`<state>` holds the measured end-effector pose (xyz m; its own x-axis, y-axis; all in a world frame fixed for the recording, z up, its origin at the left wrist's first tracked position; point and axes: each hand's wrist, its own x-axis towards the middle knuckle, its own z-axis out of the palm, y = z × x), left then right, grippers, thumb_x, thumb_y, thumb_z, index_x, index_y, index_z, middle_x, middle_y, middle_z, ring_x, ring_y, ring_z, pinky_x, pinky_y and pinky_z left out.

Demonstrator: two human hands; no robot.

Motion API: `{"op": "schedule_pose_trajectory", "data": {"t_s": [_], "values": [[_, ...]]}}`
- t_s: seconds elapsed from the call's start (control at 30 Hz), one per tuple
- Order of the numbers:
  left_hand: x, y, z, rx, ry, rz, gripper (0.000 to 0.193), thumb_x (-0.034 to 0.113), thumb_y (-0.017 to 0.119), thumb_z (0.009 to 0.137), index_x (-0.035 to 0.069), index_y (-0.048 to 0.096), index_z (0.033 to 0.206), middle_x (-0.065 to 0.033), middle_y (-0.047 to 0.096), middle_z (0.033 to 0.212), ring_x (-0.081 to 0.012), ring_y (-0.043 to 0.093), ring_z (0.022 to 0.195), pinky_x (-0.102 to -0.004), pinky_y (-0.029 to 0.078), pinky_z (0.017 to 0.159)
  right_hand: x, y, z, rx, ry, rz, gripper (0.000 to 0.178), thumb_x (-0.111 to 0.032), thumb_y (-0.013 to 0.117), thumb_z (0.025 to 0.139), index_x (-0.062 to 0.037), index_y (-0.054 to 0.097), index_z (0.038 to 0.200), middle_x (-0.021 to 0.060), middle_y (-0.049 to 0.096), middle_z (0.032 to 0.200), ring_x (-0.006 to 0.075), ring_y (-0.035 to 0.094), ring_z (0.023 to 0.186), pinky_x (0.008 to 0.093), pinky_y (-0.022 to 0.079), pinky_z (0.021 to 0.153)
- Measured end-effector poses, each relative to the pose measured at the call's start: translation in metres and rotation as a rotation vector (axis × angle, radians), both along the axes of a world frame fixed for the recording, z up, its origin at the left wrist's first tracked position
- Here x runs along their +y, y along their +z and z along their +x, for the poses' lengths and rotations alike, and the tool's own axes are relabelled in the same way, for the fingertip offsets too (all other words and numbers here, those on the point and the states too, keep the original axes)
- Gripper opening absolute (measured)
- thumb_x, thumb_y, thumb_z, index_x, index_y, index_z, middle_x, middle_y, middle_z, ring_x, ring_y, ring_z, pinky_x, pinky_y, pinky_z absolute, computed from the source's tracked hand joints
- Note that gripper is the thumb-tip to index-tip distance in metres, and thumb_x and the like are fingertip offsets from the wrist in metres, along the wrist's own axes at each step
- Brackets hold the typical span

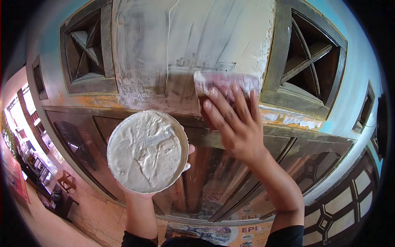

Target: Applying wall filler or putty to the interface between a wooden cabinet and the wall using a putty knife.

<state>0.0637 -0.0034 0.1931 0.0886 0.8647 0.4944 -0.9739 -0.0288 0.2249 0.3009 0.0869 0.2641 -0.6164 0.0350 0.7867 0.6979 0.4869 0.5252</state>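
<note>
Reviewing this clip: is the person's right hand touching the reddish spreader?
Touching. The head view shows the right hand with its fingers laid across the face of the reddish spreader.

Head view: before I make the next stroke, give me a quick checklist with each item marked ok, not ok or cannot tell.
1. Tub supported: ok; the left hand holds it from below and behind, fingertips showing at its right side.
2. Paste left in it: ok; it covers most of the opening.
3. Scraper in hand: ok; the right hand has its fingers spread over it.
4. Scraper edge flat against the wall: cannot tell; this angle hides the contact.
5. Wall patch evenly coated: not ok; dark streaks and ridges show.
6. Strip under the right vent clean: not ok; ragged white patches lie along it.
</note>
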Motion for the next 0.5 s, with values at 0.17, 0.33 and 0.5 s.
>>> {"op": "schedule_pose_trajectory", "data": {"t_s": [0.17, 0.33, 0.5], "values": [[0.006, -0.002, -0.002, -0.063, -0.042, -0.044, 0.087, 0.063, 0.050, 0.098, 0.013, 0.021, 0.164, -0.0247, 0.019, 0.167, -0.0649, 0.023, 0.143, -0.0801, 0.034, 0.106, 0.025, -0.005, -0.016, -0.049, -0.124, -0.070, 0.063, -0.019, 0.057, 0.088, -0.0164, 0.051, 0.151, 0.0027, 0.046, 0.159, 0.0312, 0.038, 0.149, 0.0583, 0.022, 0.123], [0.006, -0.002, -0.019, -0.027, -0.028, -0.020, 0.087, 0.063, 0.052, 0.097, 0.011, 0.024, 0.162, -0.0261, 0.023, 0.165, -0.0647, 0.031, 0.140, -0.0774, 0.040, 0.104, 0.005, -0.066, -0.016, -0.157, 0.001, -0.259, 0.061, -0.018, 0.057, 0.089, -0.0167, 0.052, 0.150, 0.0039, 0.047, 0.158, 0.0311, 0.039, 0.149, 0.0594, 0.023, 0.123], [0.005, -0.001, -0.028, -0.009, 0.038, 0.030, 0.087, 0.061, 0.051, 0.099, 0.009, 0.022, 0.163, -0.0272, 0.021, 0.165, -0.0641, 0.032, 0.140, -0.0776, 0.039, 0.104, -0.018, -0.021, -0.026, -0.094, 0.037, -0.061, 0.060, -0.024, 0.057, 0.090, -0.0169, 0.052, 0.150, 0.0025, 0.048, 0.158, 0.0293, 0.042, 0.147, 0.0611, 0.024, 0.121]]}}
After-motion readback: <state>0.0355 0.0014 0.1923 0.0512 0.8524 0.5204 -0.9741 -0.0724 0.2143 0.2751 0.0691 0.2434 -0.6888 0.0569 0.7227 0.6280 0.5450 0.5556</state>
